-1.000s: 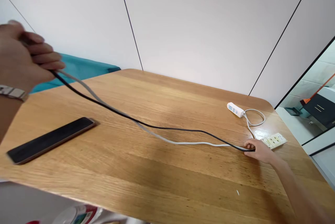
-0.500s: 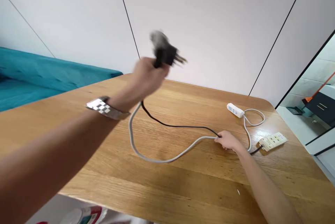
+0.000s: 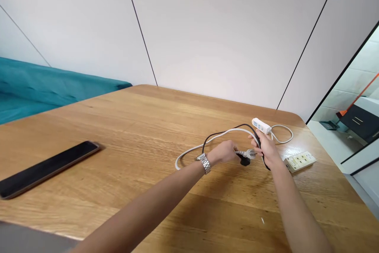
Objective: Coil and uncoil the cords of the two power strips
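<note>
Closed around the two cords just behind their plugs is my left hand [image 3: 224, 151], with a watch on its wrist. A grey plug [image 3: 248, 153] and a black plug [image 3: 244, 160] stick out to its right, close to my right hand [image 3: 265, 146]. The fingers of my right hand are curled round the white cord [image 3: 217, 136] and the black cord [image 3: 207, 139], which loop over the table to the left. Beyond my right hand lies a white power strip [image 3: 260, 125]. A cream power strip [image 3: 300, 161] rests to the right of my right wrist.
A dark phone or tablet [image 3: 49, 169] lies on the wooden table [image 3: 133, 126] at the left. Behind the table is a white wall [image 3: 207, 36], with a teal sofa [image 3: 59, 87] at the far left. A doorway opens at the right.
My left hand has come down and right with the plugs, from above the table to beside my right hand. The cords now bend in a loop. The dark device has come into view.
</note>
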